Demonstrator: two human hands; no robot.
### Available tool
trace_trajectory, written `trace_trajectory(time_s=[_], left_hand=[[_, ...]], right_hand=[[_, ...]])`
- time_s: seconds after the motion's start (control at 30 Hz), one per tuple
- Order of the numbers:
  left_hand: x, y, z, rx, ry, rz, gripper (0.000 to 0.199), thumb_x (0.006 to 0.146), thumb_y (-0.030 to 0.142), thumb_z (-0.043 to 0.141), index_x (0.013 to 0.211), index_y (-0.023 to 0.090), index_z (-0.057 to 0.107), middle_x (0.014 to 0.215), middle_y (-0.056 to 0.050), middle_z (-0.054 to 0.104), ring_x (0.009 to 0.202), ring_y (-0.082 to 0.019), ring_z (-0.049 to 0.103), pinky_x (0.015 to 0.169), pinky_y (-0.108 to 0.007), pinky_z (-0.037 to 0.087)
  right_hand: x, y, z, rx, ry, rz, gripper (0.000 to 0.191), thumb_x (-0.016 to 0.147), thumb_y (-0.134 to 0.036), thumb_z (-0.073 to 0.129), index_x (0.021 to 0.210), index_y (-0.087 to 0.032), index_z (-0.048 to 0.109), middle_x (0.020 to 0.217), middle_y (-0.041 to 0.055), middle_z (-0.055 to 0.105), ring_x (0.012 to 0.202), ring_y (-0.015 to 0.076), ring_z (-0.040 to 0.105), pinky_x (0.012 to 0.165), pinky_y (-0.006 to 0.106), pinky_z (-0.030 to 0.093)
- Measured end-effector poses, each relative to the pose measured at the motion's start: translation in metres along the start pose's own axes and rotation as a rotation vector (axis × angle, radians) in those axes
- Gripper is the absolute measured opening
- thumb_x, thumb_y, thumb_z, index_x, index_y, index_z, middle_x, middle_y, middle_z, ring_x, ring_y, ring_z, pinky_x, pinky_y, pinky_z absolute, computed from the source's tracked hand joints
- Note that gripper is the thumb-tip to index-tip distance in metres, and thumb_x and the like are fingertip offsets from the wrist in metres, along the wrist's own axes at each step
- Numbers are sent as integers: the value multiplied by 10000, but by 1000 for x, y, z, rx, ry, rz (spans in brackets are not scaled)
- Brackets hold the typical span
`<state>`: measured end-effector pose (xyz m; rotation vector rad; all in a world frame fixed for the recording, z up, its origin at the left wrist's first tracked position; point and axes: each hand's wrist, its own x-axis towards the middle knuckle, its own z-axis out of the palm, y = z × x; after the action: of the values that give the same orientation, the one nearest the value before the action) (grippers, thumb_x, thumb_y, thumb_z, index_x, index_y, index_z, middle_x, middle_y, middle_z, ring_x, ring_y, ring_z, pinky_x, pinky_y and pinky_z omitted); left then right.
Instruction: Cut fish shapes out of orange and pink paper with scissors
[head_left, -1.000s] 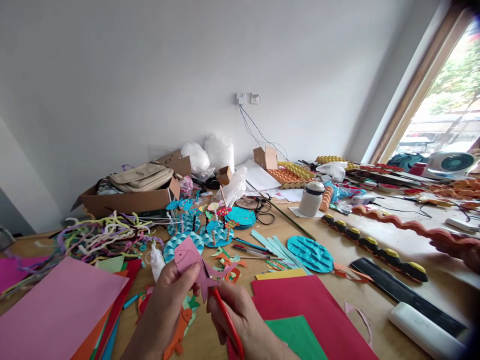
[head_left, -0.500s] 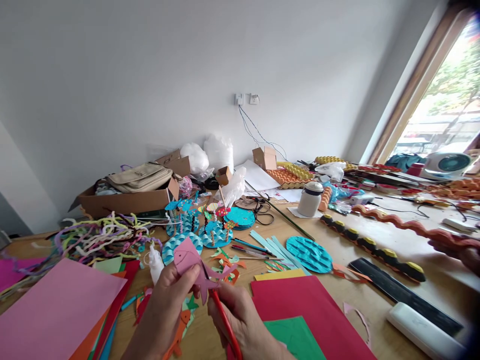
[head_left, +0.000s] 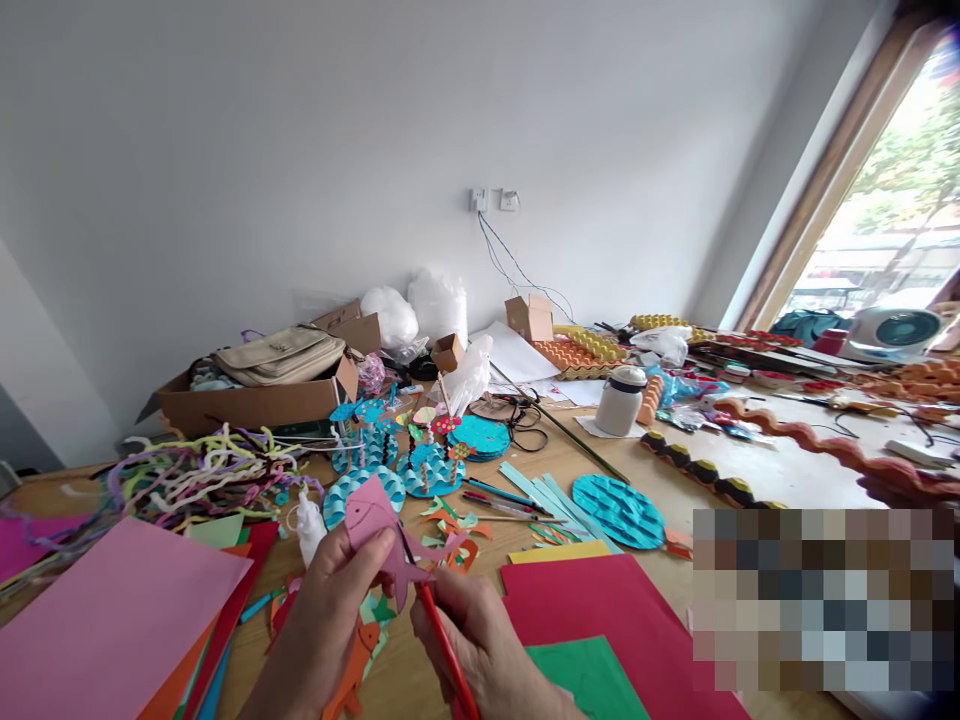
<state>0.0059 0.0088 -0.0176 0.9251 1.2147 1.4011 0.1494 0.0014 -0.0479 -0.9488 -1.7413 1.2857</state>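
My left hand (head_left: pixel 341 575) pinches a pink paper fish (head_left: pixel 370 507) with a drawn eye and gill line. The fish is held tilted, head up. My right hand (head_left: pixel 484 635) grips red-handled scissors (head_left: pixel 444 630), their blades at the paper near the tail. A thin pink strip trails off to the right of the blades. Below my hands lie an orange paper fish (head_left: pixel 361 655) and small green scraps. A white glue bottle (head_left: pixel 310 530) stands just beyond my left hand.
Coloured sheets lie at left, topped by a pink sheet (head_left: pixel 120 620); a red sheet (head_left: pixel 600 610) is at right. Farther back are blue wavy discs (head_left: pixel 619 510), pipe cleaners (head_left: pixel 217 480), a white jar (head_left: pixel 621 400) and a cardboard box (head_left: pixel 247 405). A pixelated patch hides the lower right.
My hands, the fish and the scissors have shifted only slightly. The reddish wavy strip at right has moved a little. A pixelated patch now covers the lower right.
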Motion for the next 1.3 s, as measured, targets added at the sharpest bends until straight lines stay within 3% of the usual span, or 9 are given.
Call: trace_trajectory(time_s=[0.13,0.37,0.83,1.1,1.3], left_hand=[[1,2,2,1,35,2,208,595,353,730,556,213,582,541,50,512,576,-138,424,533,-216,414],[0,-1,2,28,-63,-4,203,659,377,691,584,209,605,550,42,531,567,-138,442,536,-211,414],[-1,-2,2,-10,-81,-24,196,653,392,711,670,206,652,607,29,591,619,-153,484,579,-223,437],[-1,2,-1,-34,-53,-62,225,620,373,744,618,212,586,581,53,571,621,-138,491,572,-197,438],[-1,3,-1,-86,-8,-54,234,596,375,751,609,199,597,559,50,567,574,-127,473,546,-210,435]], right_hand=[[-1,1,0,-5,-32,23,431,909,-551,381,666,-195,393,568,-58,308,522,89,280,459,214,209],[0,-2,-1,-27,-26,-6,421,913,-540,377,699,-184,443,576,-55,339,536,91,315,469,203,248],[4,3,2,-22,35,-55,524,867,-654,344,619,-193,371,539,-60,277,513,88,269,442,212,193],[-1,3,0,4,-3,13,402,924,-486,402,652,-191,366,550,-73,286,487,69,278,439,208,195],[-1,-1,-3,64,-90,62,309,924,-370,403,670,-193,401,533,-72,362,461,66,347,442,182,267]])
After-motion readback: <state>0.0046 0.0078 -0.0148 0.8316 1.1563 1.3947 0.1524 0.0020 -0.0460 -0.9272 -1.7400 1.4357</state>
